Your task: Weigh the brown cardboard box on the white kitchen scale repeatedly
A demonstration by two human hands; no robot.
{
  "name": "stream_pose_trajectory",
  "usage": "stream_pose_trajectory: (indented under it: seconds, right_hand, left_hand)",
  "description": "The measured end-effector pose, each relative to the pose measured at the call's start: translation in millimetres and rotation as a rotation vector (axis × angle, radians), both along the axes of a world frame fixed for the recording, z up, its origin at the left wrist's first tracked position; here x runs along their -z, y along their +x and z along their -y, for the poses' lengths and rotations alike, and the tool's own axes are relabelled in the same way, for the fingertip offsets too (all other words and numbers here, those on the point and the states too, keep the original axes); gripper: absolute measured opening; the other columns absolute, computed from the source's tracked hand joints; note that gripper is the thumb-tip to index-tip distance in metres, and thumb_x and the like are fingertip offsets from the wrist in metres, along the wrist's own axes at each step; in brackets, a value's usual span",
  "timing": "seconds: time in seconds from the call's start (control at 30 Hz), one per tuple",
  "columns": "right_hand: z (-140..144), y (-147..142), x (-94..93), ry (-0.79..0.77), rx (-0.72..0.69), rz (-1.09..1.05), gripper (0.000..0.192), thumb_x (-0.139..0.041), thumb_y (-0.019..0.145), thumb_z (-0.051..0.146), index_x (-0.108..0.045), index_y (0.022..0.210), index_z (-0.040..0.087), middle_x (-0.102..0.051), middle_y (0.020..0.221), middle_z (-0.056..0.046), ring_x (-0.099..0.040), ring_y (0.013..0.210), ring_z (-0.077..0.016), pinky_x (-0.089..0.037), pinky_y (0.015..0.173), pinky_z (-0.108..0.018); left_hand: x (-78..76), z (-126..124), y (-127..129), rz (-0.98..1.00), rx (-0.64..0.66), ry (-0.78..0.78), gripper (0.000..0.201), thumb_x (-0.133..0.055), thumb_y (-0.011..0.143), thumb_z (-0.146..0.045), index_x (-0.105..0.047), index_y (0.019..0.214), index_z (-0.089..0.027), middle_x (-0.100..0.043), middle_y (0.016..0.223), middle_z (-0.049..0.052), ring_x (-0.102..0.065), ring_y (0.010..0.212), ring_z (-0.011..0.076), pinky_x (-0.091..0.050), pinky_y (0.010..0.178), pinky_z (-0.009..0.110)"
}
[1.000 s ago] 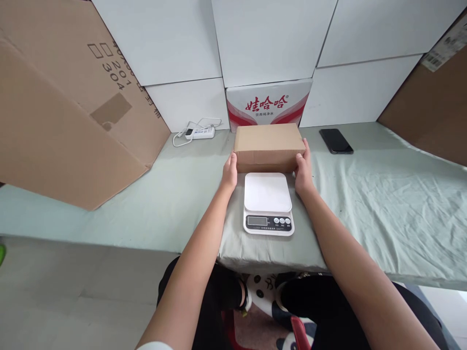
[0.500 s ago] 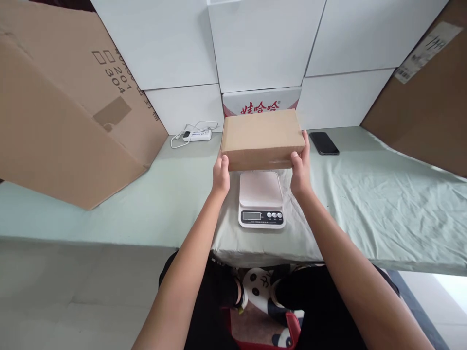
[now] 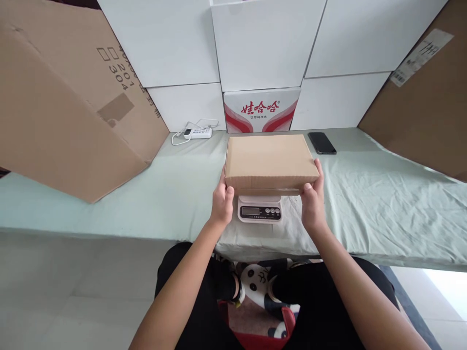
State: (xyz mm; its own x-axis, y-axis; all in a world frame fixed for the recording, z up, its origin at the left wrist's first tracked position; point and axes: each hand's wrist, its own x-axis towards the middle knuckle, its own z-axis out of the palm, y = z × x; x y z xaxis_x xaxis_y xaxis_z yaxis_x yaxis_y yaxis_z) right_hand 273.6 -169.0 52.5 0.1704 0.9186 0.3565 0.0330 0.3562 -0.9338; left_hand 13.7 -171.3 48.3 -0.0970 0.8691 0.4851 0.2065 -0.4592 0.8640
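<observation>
A brown cardboard box (image 3: 270, 158) is held level between my two hands at the middle of the table. My left hand (image 3: 222, 200) grips its near left corner, thumb on the front face. The near right corner is in my right hand (image 3: 313, 199), with its thumb on the front and fingers along the side. Under the box stands a white kitchen scale (image 3: 260, 214); its display and buttons show, while most of its plate is hidden. I cannot tell whether the box touches the plate.
Behind the box stand white boxes (image 3: 260, 109), one with red lettering. A white power strip with a cable (image 3: 198, 132) lies back left, a black phone (image 3: 321, 143) back right. Large cartons flank the green-clothed table (image 3: 182, 194), left (image 3: 73, 107) and right (image 3: 419, 112).
Both hands have brought the cardboard box nearer to me and lower, over the scale. It now covers most of the weighing plate, and the red-lettered box behind shows more fully.
</observation>
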Motion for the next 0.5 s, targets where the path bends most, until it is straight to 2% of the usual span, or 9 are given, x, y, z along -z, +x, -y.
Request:
stream_pose_trajectory:
  seconds: [0.2,0.5]
  right_hand:
    - [4.3,-4.9,6.9,-0.01,-0.036,0.003,0.091,-0.062,0.102,0.072,-0.026,0.18,0.045,-0.029,0.194,0.0,-0.027,0.181,-0.0367,-0.023,0.15,-0.069]
    - [3.2,1.3,12.8,-0.041,-0.016,0.032,0.086,-0.06,0.104,0.071,-0.026,0.18,0.048,-0.031,0.193,0.003,-0.027,0.182,-0.0354,-0.022,0.15,-0.067]
  left_hand:
    - [1.7,2.5,-6.0,0.018,0.0,-0.013,0.087,-0.039,0.106,-0.086,-0.057,0.167,-0.026,-0.072,0.161,0.017,-0.056,0.165,0.0359,-0.044,0.138,0.053]
    - [-0.6,4.5,-5.0,0.027,0.01,-0.053,0.085,-0.04,0.107,-0.085,-0.057,0.166,-0.028,-0.07,0.164,0.016,-0.054,0.167,0.0368,-0.044,0.138,0.055]
